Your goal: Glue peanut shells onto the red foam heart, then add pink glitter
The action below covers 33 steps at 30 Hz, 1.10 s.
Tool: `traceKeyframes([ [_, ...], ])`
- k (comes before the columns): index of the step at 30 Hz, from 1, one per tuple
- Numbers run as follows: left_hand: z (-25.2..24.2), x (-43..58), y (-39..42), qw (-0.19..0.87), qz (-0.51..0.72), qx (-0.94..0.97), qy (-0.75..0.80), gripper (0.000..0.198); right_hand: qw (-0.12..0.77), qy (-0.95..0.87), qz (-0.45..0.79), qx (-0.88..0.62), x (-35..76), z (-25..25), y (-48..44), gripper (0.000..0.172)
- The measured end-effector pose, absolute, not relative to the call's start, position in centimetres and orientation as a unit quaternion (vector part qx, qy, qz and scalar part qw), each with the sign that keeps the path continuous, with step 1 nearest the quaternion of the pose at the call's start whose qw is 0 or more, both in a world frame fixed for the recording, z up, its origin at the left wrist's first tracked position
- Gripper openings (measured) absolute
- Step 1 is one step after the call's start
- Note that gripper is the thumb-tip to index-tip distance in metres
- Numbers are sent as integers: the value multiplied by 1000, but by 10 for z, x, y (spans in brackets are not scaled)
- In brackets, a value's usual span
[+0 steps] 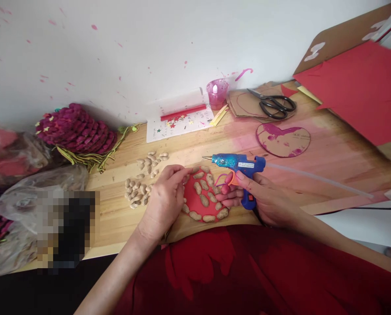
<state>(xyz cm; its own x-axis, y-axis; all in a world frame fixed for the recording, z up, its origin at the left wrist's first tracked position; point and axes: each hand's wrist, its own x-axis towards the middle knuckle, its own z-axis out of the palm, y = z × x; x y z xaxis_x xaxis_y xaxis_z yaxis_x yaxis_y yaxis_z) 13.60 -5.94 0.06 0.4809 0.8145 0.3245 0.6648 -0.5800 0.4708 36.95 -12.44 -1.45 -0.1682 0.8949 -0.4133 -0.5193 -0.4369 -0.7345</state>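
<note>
My right hand (264, 199) grips a blue glue gun (236, 164) by its handle, nozzle pointing left above a red heart-shaped card (193, 197). Several peanuts (204, 200) are stuck on the card, mostly around its edge. My left hand (165, 199) rests on the card's left side with fingers curled, the fingertips pressing near a peanut at the top edge. A loose pile of peanuts (138, 190) lies just left of that hand on the wooden table (329, 151).
Black scissors (276, 105) lie on cardboard at the back. A cardboard heart smeared pink (283, 140), a pink cup (216, 92), a sticker sheet (178, 122), a purple woven item (77, 129), plastic bags (37, 188) and red paper sheets (366, 87) surround the work area.
</note>
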Motion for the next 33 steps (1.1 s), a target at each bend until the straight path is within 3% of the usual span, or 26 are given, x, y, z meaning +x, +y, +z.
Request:
traceKeyframes([
  [9,-18,138,-73,66,193,905,374,52,486,-212,723,-444,368,-16,-124,33],
  [17,-12,146,-77,10,171,919,355,46,486,-199,724,-447,368,-15,-124,35],
  [33,-11,151,-81,25,33,917,396,51,491,-188,719,-454,365,-13,-124,43],
])
